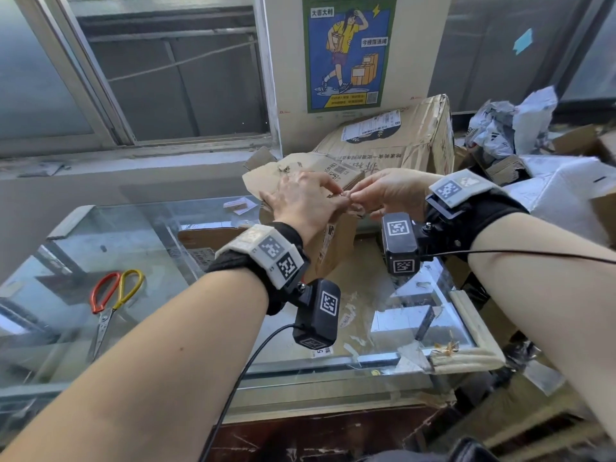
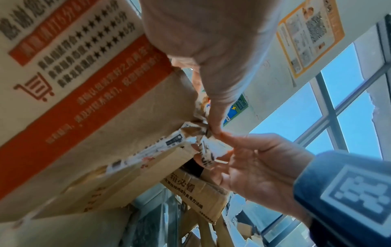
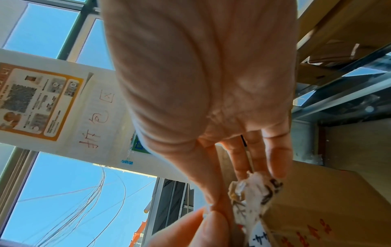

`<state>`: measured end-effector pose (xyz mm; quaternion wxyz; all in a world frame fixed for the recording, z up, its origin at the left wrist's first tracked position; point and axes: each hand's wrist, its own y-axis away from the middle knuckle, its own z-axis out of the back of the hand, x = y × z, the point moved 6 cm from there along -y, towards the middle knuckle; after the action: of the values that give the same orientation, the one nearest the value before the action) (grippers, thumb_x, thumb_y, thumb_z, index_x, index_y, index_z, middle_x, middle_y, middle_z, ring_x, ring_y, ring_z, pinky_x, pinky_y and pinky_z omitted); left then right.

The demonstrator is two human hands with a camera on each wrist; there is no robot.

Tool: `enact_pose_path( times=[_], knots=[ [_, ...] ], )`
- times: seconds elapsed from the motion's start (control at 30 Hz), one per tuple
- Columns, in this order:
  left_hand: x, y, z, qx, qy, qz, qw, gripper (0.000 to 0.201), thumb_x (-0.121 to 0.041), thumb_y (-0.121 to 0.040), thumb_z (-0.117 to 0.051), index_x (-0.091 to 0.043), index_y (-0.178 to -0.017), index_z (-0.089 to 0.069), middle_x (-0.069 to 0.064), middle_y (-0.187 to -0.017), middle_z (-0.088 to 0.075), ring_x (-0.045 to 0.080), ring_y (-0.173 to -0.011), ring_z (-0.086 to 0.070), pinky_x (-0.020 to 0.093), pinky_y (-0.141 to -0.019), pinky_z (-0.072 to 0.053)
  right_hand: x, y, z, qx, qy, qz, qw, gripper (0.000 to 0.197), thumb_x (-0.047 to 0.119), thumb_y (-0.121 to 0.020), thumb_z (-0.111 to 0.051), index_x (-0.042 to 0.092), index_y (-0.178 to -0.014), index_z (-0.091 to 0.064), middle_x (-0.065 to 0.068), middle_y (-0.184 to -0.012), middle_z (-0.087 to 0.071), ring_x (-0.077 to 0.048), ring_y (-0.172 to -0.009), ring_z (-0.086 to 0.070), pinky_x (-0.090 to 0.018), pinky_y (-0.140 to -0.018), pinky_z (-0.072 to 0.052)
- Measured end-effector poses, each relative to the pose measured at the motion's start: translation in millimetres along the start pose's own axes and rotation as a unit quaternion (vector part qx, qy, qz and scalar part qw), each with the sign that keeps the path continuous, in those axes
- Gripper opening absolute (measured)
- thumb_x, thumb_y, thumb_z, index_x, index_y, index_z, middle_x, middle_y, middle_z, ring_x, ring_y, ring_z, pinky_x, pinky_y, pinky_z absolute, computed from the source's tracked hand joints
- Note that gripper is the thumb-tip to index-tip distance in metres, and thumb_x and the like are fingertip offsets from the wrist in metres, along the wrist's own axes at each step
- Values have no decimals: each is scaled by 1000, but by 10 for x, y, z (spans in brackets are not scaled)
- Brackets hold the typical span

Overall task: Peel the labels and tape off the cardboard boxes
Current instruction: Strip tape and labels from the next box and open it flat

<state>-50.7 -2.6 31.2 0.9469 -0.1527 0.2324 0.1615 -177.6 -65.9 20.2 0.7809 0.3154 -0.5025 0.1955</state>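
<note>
While the left hand [image 1: 301, 198] pinches the box [image 2: 101, 120] edge, the right hand [image 1: 386, 191], fingers [image 3: 220, 205] clamped on the crumpled label [image 2: 208, 148], should peel low and steadily.

A green-bordered poster [image 1: 349, 51] reads "大吉大利"; red handwriting on the white wall [image 3: 96, 120] reads "拆包区"; a cardboard flap [image 2: 190, 188] bears "箱必看".

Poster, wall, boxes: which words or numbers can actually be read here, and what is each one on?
"大吉大利": top left of the poster.
"拆包区": handwritten in red on the wall.
"箱必看": on a cardboard flap.
The shipping label on the big box and most print on the held box: too small or blurred.
</note>
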Motion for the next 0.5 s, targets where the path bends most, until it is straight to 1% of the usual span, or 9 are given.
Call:
enact_pose_path(
  times=[0.07, 0.13, 0.17, 0.23, 0.33, 0.43, 0.5],
  knots=[
    [41, -54, -33, 4, 26, 10, 1000, 22, -60, -76, -69, -40, -85, -68, -2, -126, -59, 25, -129, -40, 63, -110, -14, -42, -23, -1, -5, -52, -6, 999, 9, 3, -88, -58, 4, -95, -65, -7, -84, -65, -14, -75, -61, -20, -69, -52],
    [87, -102, -56, 15, 53, 16, 998, 22, -62, -73, -69, -42, -81, -68, -5, -125, -61, 24, -130, -40, 64, -110, -13, -93, -63, -19, -11, -124, -9, 992, 12, 2, -85, -59, 3, -97, -63, -12, -91, -66, -21, -84, -63, -31, -80, -53],
    [100, -115, -64, 19, 59, 15, 998, 21, -64, -72, -69, -43, -79, -68, -7, -125, -61, 24, -131, -40, 64, -110, -13, -106, -79, -30, -18, -153, -7, 988, 12, 1, -84, -59, 3, -96, -62, -14, -93, -67, -24, -85, -64, -34, -82, -54],
    [116, -128, -68, 19, 62, 13, 998, 19, -62, -73, -70, -44, -79, -69, -9, -128, -59, 23, -131, -39, 63, -110, -13, -114, -102, -43, -36, -178, -3, 983, 10, 0, -84, -55, 3, -91, -61, -14, -91, -67, -25, -83, -66, -37, -83, -55],
    [116, -117, -60, 0, 55, 5, 998, 13, -52, -80, -69, -40, -87, -71, -9, -129, -59, 21, -131, -39, 61, -111, -13, -100, -109, -60, -34, -158, -4, 987, 7, 1, -85, -54, 4, -85, -61, -12, -84, -67, -23, -79, -66, -39, -89, -52],
    [112, -111, -40, -15, 41, 1, 999, 14, -48, -85, -66, -38, -92, -72, -8, -128, -59, 21, -130, -40, 60, -111, -15, -94, -108, -28, -40, -141, -10, 989, 15, 8, -91, -51, 7, -77, -58, -6, -70, -64, -22, -76, -62, -40, -94, -48],
    [118, -124, -47, -17, 36, 4, 999, 14, -47, -85, -65, -38, -94, -72, -9, -130, -58, 21, -130, -40, 59, -111, -16, -108, -108, -6, -44, -161, -10, 986, 15, 10, -93, -49, 9, -78, -54, -2, -62, -61, -21, -74, -61, -40, -92, -49]
  ],
)
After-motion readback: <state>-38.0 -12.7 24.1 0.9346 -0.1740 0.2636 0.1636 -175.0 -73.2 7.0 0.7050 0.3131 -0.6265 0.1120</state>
